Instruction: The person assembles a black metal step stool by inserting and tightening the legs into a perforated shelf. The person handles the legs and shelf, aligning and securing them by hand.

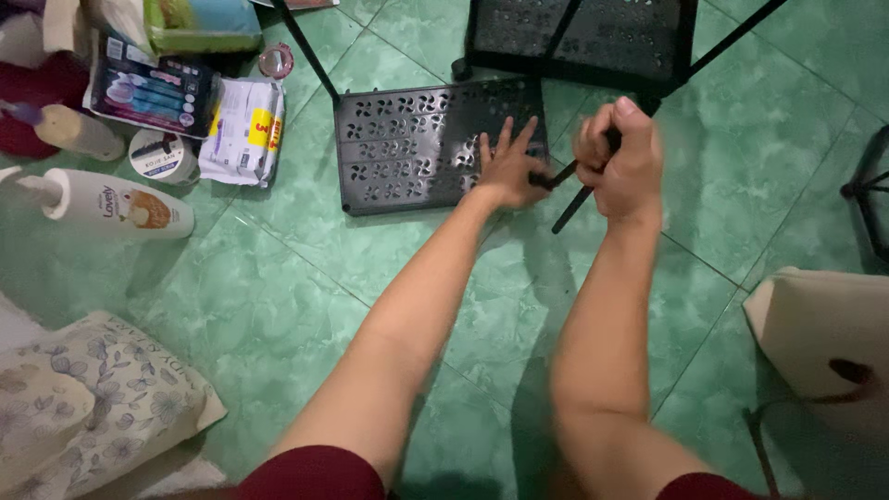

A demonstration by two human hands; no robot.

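While the camera looked down at a green tiled floor (306, 278), the far left held a floral cushion (93, 398) at the bottom corner & toiletries up top: a white pump bottle (111, 208) lying on its side, a round jar (162, 156) just beside it, a dark flat packet (153, 93) & a white wrapped pack (243, 130) w/ a yellow label; a small pink-rimmed disc (276, 60) lay near the pack; toward the middle a black perforated shelf panel (407, 148) lay flat on the tiles, a thin black rod running up from its far left corner; the left hand (507, 171) rested on the panel's right end, fingers spread & flat, palm down, gripping nothing; just right of it the right hand (620, 162) was closed in a fist round a thin black rod (572, 199), which slanted down & left out of the fist, its lower end by the left hand; hands sat near each other, not touching; a 2nd perforated panel (583, 37) stood beyond them at the top edge; on the far right a cream bag (824, 343) sat on the floor, w/ a dark curved frame (870, 194) at the edge above it; dark red sleeves showed at the bottom.
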